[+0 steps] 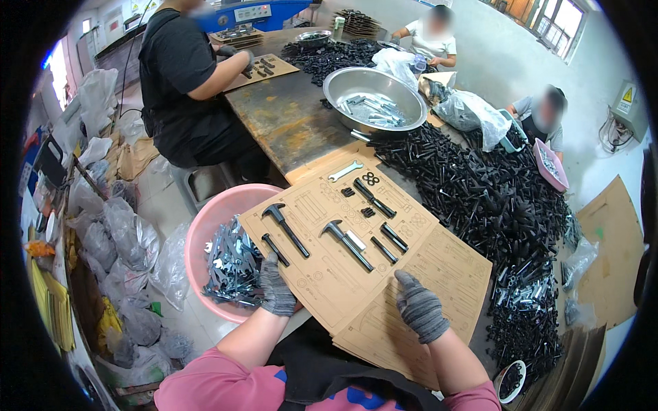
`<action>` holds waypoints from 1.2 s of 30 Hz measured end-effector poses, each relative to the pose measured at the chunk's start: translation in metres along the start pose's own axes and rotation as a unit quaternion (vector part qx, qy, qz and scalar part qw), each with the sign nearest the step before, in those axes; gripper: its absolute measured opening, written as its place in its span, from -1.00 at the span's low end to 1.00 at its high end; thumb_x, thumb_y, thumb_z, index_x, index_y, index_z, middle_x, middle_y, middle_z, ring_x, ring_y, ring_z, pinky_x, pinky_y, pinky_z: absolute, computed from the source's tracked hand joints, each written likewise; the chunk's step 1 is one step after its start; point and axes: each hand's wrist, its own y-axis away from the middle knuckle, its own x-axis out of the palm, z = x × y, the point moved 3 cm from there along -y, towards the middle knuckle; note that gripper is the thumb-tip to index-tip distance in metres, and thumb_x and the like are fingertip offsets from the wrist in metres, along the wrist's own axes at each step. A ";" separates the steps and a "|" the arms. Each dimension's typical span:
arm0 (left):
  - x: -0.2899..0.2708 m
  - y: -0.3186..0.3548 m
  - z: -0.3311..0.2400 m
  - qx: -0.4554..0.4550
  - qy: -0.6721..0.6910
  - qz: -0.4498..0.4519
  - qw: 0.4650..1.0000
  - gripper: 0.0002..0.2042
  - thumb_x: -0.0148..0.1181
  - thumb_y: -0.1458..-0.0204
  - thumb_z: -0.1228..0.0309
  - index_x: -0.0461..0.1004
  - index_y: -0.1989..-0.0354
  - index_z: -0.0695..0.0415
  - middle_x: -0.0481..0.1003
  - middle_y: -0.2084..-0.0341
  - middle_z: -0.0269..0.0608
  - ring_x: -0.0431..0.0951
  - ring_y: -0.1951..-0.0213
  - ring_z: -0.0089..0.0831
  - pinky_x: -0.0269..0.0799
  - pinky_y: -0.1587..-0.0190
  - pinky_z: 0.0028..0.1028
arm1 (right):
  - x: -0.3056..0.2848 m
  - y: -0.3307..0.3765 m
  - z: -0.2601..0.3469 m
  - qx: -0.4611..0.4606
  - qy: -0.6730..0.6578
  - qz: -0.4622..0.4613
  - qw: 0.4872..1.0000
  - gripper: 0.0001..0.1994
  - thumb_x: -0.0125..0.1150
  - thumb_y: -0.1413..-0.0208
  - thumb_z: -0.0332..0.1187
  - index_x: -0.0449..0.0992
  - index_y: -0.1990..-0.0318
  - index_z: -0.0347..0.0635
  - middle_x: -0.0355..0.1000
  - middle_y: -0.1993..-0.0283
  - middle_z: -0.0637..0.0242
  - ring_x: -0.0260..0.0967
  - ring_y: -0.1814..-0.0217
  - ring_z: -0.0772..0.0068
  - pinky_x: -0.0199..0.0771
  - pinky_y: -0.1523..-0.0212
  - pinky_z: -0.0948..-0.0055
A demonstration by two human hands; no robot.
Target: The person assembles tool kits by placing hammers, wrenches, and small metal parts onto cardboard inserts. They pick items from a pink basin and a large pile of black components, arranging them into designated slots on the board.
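The left hand [276,288], in a grey knit glove, rests its curled fingers on the near edge of the brown cardboard template sheet [322,274], gripping nothing visible. The right hand [419,308] lies flat, fingers spread, on the stacked sheets [445,274]. 2 black hammer-shaped tools [286,228] lie on the top sheet, on the counter [288,123] beside a pink plastic basin [205,226] of wrenches.

The left hand's fingers [271,268] curl over the near edge of the cardboard sheet [322,274], so their tips are hidden against it. Under the right hand's fingers [409,284], the printed outlines on the lower sheets [439,267] are too faint to read. Beyond the fingers, the black bolts [493,205] blur into one heap.
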 end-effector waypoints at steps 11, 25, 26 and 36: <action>-0.027 -0.084 -0.075 -0.045 -0.043 0.007 0.998 -0.49 0.07 0.10 0.12 0.29 -0.02 0.12 0.39 0.09 -0.05 0.43 0.13 -0.07 0.41 0.13 -0.13 | -0.026 0.003 -0.042 0.095 -0.067 -0.012 0.993 -0.59 0.03 0.06 -0.43 0.30 -0.03 -0.11 0.36 0.08 0.05 0.35 0.10 0.05 0.37 0.09 0.27; -0.042 -0.221 -0.143 0.038 -0.178 -0.153 0.971 -0.57 -0.07 0.00 0.07 0.35 0.03 0.07 0.44 0.16 -0.06 0.46 0.22 -0.09 0.42 0.19 -0.14 | -0.033 0.041 -0.090 0.183 -0.117 -0.030 0.976 -0.59 0.06 0.04 -0.43 0.30 -0.04 -0.15 0.35 0.04 0.06 0.30 -0.01 0.10 0.31 0.00 0.34; -0.052 -0.230 -0.148 0.056 -0.189 -0.156 0.968 -0.58 -0.04 0.02 0.08 0.36 0.06 0.07 0.46 0.20 -0.07 0.48 0.27 -0.09 0.44 0.23 -0.15 | -0.036 0.043 -0.090 0.197 -0.126 -0.025 0.972 -0.59 0.06 0.04 -0.43 0.30 -0.04 -0.15 0.34 0.04 0.06 0.30 -0.01 0.10 0.31 0.00 0.34; -0.151 -0.278 -0.193 0.204 -0.253 0.039 0.945 -0.69 0.07 0.00 0.20 0.40 0.12 0.08 0.44 0.19 -0.23 0.41 0.15 -0.33 0.39 0.10 -0.31 | -0.046 0.049 -0.077 0.149 -0.079 -0.049 0.984 -0.62 0.04 -0.01 -0.34 0.30 -0.04 -0.08 0.37 0.08 0.11 0.35 0.07 0.15 0.34 0.06 0.36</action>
